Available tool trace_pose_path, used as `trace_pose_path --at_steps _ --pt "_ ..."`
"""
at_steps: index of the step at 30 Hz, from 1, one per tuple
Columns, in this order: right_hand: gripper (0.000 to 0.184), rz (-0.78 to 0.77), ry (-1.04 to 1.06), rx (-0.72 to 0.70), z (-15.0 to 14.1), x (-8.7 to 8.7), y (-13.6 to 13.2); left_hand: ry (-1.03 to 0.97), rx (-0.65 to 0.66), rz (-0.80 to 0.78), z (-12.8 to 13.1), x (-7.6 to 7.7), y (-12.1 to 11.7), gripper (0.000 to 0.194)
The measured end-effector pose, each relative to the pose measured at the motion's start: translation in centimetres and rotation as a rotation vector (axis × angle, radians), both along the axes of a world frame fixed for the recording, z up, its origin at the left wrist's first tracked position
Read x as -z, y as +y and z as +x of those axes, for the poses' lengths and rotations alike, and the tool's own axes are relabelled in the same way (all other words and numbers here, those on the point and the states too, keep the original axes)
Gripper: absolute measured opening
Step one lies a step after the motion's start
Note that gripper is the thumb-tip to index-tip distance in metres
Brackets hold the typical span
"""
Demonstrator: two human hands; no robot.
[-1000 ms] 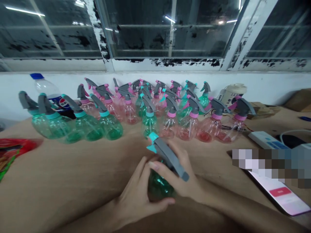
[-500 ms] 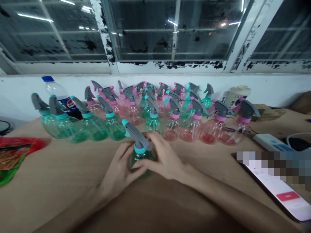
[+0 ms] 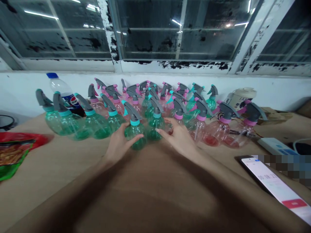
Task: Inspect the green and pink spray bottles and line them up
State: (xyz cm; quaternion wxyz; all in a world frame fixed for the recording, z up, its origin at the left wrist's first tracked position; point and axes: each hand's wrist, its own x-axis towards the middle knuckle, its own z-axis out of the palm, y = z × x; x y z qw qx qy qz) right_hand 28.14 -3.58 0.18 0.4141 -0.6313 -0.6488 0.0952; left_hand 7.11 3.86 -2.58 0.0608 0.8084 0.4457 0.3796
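My left hand (image 3: 119,142) is curled round the left side of a green spray bottle (image 3: 136,137) with a grey trigger head and turquoise collar. Its thumb lies across the front of that bottle, and the other fingers are partly hidden behind it. Just to the right stands a second green spray bottle (image 3: 155,127) of the same kind. My right hand (image 3: 181,137) cups the right side of this one, thumb over its front and fingers beside it. A pink spray bottle (image 3: 178,116) is partly covered by my right hand.
Rows of green and pink spray bottles (image 3: 227,127) stand toward the wall. A cola bottle (image 3: 70,97) leans at back left. A red-green packet (image 3: 14,152) lies left; a phone (image 3: 274,181) and a white power strip (image 3: 274,145) lie right. A pale tub (image 3: 243,97) stands behind.
The green bottle that both hands held has moved forward, into the front row. My right hand has left it and shifted right to the neighbouring green bottle; my left hand stays on it.
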Motion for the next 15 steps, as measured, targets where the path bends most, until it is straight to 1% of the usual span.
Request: trace_pose_path --at_steps 3,6,10,12,15 --pt "0.064 -0.021 -0.016 0.047 -0.5 0.0 1.3 0.021 0.030 0.097 0.2 -0.3 0.6 0.050" --pt "0.066 -0.052 -0.017 0.078 -0.9 0.1 2.7 0.021 0.026 0.173 0.3 -0.4 1.7 0.050" --pt "0.067 -0.097 -0.024 0.104 -1.1 0.3 4.5 0.032 0.013 0.183 0.4 -0.1 3.2 0.049" --pt "0.065 -0.117 -0.039 0.115 -1.2 0.3 5.2 0.026 0.018 0.182 0.4 0.1 3.8 0.048" --pt "0.058 -0.147 -0.080 0.135 -1.3 0.4 5.9 -0.010 0.040 0.171 0.6 0.2 4.5 0.056"
